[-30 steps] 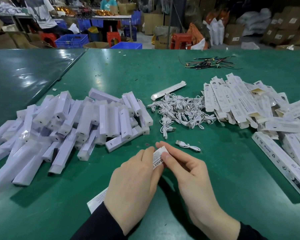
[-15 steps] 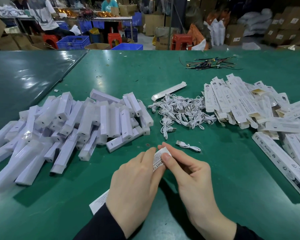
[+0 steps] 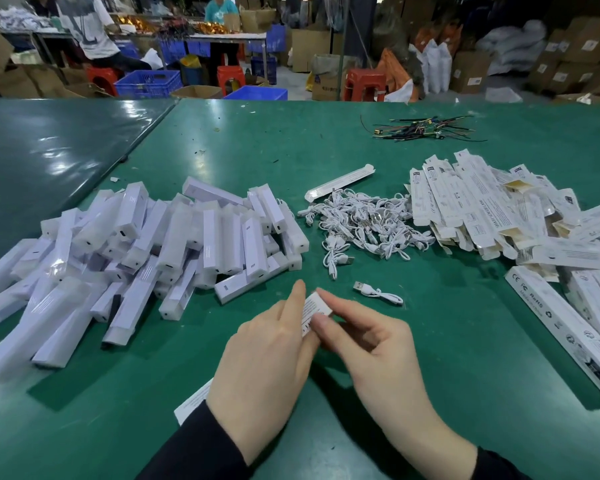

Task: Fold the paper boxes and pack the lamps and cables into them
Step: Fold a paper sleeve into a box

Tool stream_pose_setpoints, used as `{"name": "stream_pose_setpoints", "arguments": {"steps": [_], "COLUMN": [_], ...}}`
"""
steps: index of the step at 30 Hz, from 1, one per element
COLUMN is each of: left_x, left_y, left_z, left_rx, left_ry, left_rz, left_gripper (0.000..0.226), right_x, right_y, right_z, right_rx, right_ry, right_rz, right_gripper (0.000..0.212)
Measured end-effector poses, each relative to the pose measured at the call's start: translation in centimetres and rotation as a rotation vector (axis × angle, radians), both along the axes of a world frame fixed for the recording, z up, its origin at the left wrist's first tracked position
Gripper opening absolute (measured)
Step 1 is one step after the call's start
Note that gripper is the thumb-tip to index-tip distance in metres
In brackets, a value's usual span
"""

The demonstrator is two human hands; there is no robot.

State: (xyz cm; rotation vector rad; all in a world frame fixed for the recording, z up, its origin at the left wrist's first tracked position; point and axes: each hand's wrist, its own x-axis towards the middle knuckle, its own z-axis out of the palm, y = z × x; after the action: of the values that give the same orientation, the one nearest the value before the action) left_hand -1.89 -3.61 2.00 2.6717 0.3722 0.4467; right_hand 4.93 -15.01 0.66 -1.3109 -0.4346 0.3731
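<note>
Long white printed paper box point(image 3: 317, 308) held low over green matte desk point(image 3: 430, 358): left hand point(image 3: 267, 348) gripping its middle, right hand point(image 3: 371, 341) pinching far end flap. Glossy white bar lamps point(image 3: 146, 244) heaped left, tangled white cables point(image 3: 361, 225) centre, flat box blanks point(image 3: 482, 209) right

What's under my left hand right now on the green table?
The paper box runs beneath the left hand; its printed ends show at the fingertips and beside the sleeve. The middle is covered. The right hand pinches the far end.
</note>
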Motion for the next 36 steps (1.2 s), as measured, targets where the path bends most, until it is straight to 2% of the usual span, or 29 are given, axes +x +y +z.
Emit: {"name": "stream_pose_setpoints", "arguments": {"steps": [2, 4, 6, 8, 10, 13, 15, 17, 19, 22, 23, 25, 27, 30, 33, 36], "left_x": [0.0, 0.3, 0.3, 0.4, 0.6, 0.6, 0.5, 0.5, 0.5, 0.5, 0.5, 0.3, 0.1, 0.1, 0.2, 0.2], "left_y": [0.1, 0.7, 1.9, 3.1, 3.4, 3.5, 3.6, 3.8, 4.2, 4.9, 5.2, 5.6, 6.0, 6.4, 6.0, 5.2], "left_z": [-0.2, 0.0, 0.4, 0.4, 0.6, 0.7, 0.6, 0.5, 0.5, 0.2, 0.1, 0.0, 0.0, 0.2, 0.1, -0.1], "left_rx": [0.085, 0.108, -0.061, -0.339, -0.439, -0.323, -0.107, 0.069, 0.108, -0.002, -0.016, -0.004, 0.04, 0.123, 0.116, 0.101], "left_ry": [0.038, 0.032, -0.014, -0.091, -0.167, -0.268, -0.294, -0.319, -0.359, -0.411, -0.427, -0.461, -0.479, -0.457, -0.408, -0.335], "left_rz": [-0.045, -0.049, -0.012, -0.067, -0.133, -0.166, -0.177, -0.196, -0.214, -0.173, -0.167, -0.175, -0.181, -0.192, -0.247, -0.336], "left_gripper": [0.063, 0.067, 0.062, 0.033, 0.011, 0.013, 0.02, 0.024, 0.024, 0.027, 0.029, 0.029, 0.032, 0.032, 0.03, 0.036], "right_x": [0.9, 2.0, 3.4, 4.4, 4.9, 4.7, 4.5, 4.6, 4.7, 5.1, 5.2, 5.3, 5.3, 5.2, 4.6, 3.3], "right_y": [-0.1, -0.4, -1.2, -1.9, -2.4, -2.5, -2.4, -2.5, -2.4, -2.8, -2.9, -3.1, -3.4, -4.0, -5.7, -7.7], "right_z": [0.0, 0.4, 1.2, 2.1, 2.5, 3.0, 3.0, 3.1, 3.2, 3.2, 3.3, 3.4, 3.5, 4.0, 4.2, 4.0], "right_rx": [-0.029, 0.018, 0.119, 0.166, 0.198, 0.184, 0.117, 0.002, -0.059, -0.07, -0.08, -0.123, -0.247, -0.405, -0.444, -0.545], "right_ry": [0.044, 0.129, 0.177, 0.162, 0.18, 0.308, 0.41, 0.437, 0.411, 0.356, 0.349, 0.297, 0.112, -0.179, -0.257, -0.327], "right_rz": [-0.034, -0.07, -0.104, -0.113, -0.061, 0.089, 0.186, 0.247, 0.257, 0.183, 0.173, 0.207, 0.21, 0.168, 0.188, 0.218], "right_gripper": [0.014, 0.015, 0.02, 0.023, 0.024, 0.032, 0.048, 0.051, 0.049, 0.051, 0.047, 0.027, 0.02, 0.029, 0.027, 0.021]}}
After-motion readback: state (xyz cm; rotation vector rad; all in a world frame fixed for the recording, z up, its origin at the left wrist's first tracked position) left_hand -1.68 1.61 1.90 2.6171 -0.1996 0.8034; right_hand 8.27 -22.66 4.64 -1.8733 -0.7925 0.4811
